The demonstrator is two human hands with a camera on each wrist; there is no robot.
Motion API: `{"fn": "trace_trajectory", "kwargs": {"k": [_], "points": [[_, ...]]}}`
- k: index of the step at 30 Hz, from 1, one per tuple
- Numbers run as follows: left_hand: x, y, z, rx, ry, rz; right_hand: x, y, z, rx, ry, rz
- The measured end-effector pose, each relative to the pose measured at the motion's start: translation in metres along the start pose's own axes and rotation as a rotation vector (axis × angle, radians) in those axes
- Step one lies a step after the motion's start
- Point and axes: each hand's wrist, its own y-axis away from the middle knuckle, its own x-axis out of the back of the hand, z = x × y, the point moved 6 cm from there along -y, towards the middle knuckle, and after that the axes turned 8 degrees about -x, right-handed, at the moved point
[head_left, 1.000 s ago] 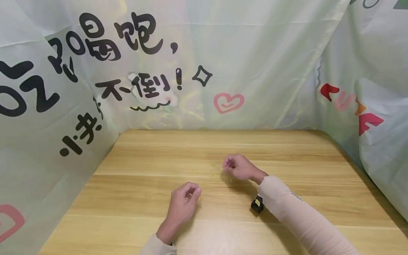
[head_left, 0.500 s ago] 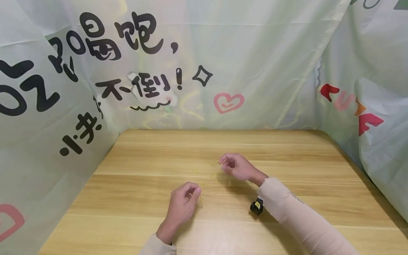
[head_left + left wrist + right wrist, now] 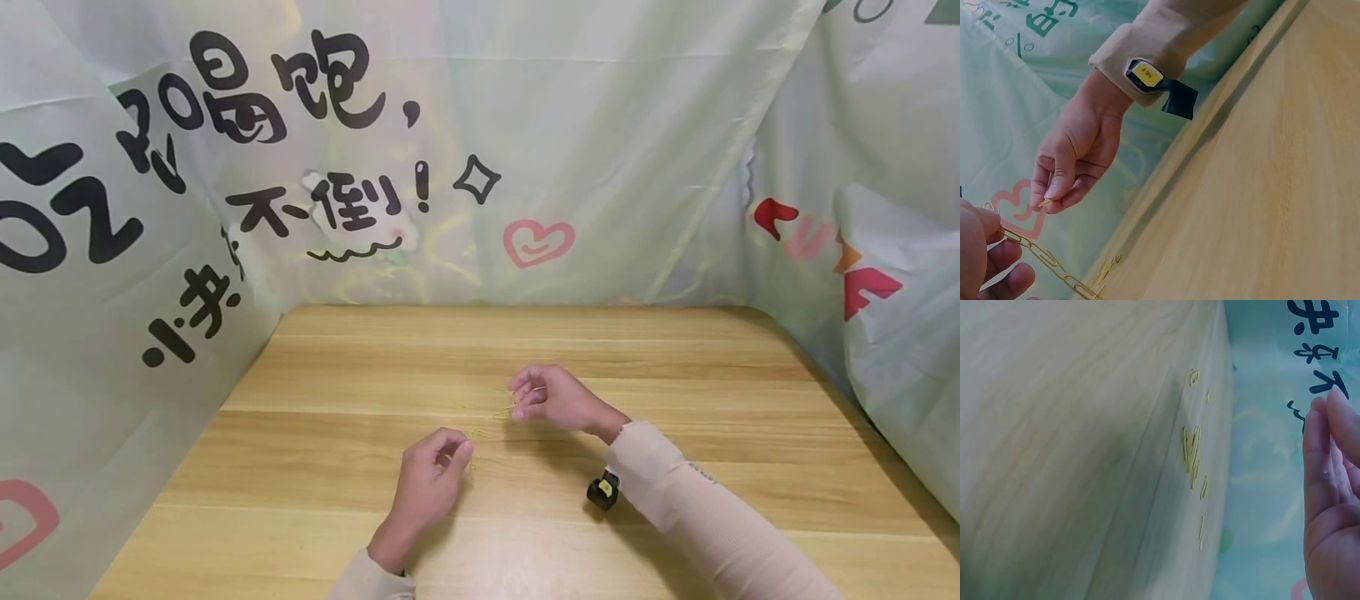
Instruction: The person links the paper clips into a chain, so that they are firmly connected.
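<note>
My left hand pinches one end of a chain of linked yellow paper clips, which hangs from the fingertips over the table. Farther off and to the right, my right hand is raised above the table, thumb and fingers pinching a single yellow paper clip. Beneath and beside the hands, several loose paper clips lie scattered on the wood. In the right wrist view the right hand's fingers show at the right edge, and the clip they hold is hidden.
The wooden table has a printed curtain behind it and at both sides. A black wrist camera with a yellow label hangs below the right sleeve.
My right hand has shifted a little left and slightly toward me, over the loose clips. The left hand stays where it was with the chain.
</note>
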Motion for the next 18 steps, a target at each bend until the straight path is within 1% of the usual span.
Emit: {"fn": "trace_trajectory", "kwargs": {"k": [2, 5, 11, 15, 18], "points": [[0.000, 0.000, 0.000, 0.003, -0.003, -0.001, -0.001, 0.001, -0.002, -0.001, -0.004, -0.001], [0.000, -0.001, 0.000, 0.009, -0.009, -0.005, -0.002, 0.002, -0.005, 0.020, 0.002, 0.003], [0.001, -0.001, 0.002, 0.003, -0.008, -0.010, -0.004, 0.005, -0.014, 0.105, 0.033, 0.026], [0.001, 0.000, 0.002, -0.005, -0.006, -0.008, -0.004, 0.006, -0.019, 0.154, 0.018, 0.027], [0.000, -0.001, 0.002, -0.007, -0.005, -0.009, -0.005, 0.006, -0.020, 0.158, -0.005, 0.032]]}}
